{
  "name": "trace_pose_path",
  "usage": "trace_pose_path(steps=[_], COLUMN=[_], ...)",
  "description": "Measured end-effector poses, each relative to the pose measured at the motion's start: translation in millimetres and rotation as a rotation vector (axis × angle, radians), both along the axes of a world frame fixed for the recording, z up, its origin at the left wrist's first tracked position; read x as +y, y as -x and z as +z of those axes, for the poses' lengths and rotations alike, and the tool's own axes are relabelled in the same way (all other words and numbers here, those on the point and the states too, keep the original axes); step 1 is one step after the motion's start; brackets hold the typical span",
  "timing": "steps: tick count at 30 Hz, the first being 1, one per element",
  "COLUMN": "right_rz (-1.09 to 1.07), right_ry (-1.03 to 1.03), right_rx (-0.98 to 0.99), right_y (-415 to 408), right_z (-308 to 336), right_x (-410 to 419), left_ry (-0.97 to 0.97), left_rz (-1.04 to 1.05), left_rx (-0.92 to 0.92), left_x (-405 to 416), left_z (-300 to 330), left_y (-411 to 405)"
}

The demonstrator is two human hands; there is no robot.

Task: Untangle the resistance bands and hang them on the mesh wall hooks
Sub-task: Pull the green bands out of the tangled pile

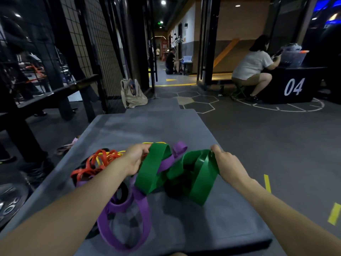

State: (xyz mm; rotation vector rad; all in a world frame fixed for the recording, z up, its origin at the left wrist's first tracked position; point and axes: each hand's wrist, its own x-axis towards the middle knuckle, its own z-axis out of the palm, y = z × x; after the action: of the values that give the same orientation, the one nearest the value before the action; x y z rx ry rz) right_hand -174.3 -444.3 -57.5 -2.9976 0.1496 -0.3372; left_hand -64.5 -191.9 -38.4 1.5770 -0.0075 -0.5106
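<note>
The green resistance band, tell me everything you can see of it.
The green band is wide, flat and glossy, like rubber. It is folded into several loops lifted above the grey mat. The left hand grips one end, the right hand pinches the other. A purple band threads through its loops, so it is not yet untangled.

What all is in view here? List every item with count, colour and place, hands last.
green band: one, green, lifted over the mat between both hands
purple bands: count unclear, purple, near mat, threaded through the green
red and yellow bands: tangled heap, mat's left
mat: one, grey, floor
mesh wall: black, left
bag: one, beige, against the mesh
left hand: grips the green band
right hand: grips the green band
</note>
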Motion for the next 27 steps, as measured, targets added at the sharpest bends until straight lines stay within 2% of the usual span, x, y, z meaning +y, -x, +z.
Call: trace_pose_path(steps=[5, 9, 12, 14, 16, 18, 22, 25, 27], right_rz=[0.147, 0.255, 0.225, 0.143, 0.057, -0.006, -0.049, 0.012, 0.095], right_ry=[-0.045, -0.245, -0.611, -0.914, -1.132, -1.121, -0.902, -0.827, -0.685], right_rx=[-0.004, 0.218, 0.311, 0.282, 0.228, 0.148, 0.085, -0.004, -0.068], right_y=[-8, -13, -13, -12, -12, -14, -18, -26, -31], right_z=[-15, -17, -16, -11, -8, -8, 1, 19, 34], right_x=[-13, -29, -36, -34, -28, -24, -18, -12, -7], left_ry=[-0.155, -0.283, -0.27, -0.392, -0.515, -0.468, -0.054, 0.141, 0.23], left_rz=[0.041, 0.067, 0.019, -0.062, -0.043, -0.024, -0.016, 0.042, 0.055], left_rx=[-0.082, -0.126, -0.045, -0.084, -0.155, -0.142, 0.054, -0.022, -0.083], left_x=[-28, -40, -49, -58, -64, -64, -40, -12, 0], left_z=[-19, -29, -33, -38, -45, -39, 15, 56, 78], left_y=[-1, -12, -17, -12, -9, -9, -13, -15, -10])
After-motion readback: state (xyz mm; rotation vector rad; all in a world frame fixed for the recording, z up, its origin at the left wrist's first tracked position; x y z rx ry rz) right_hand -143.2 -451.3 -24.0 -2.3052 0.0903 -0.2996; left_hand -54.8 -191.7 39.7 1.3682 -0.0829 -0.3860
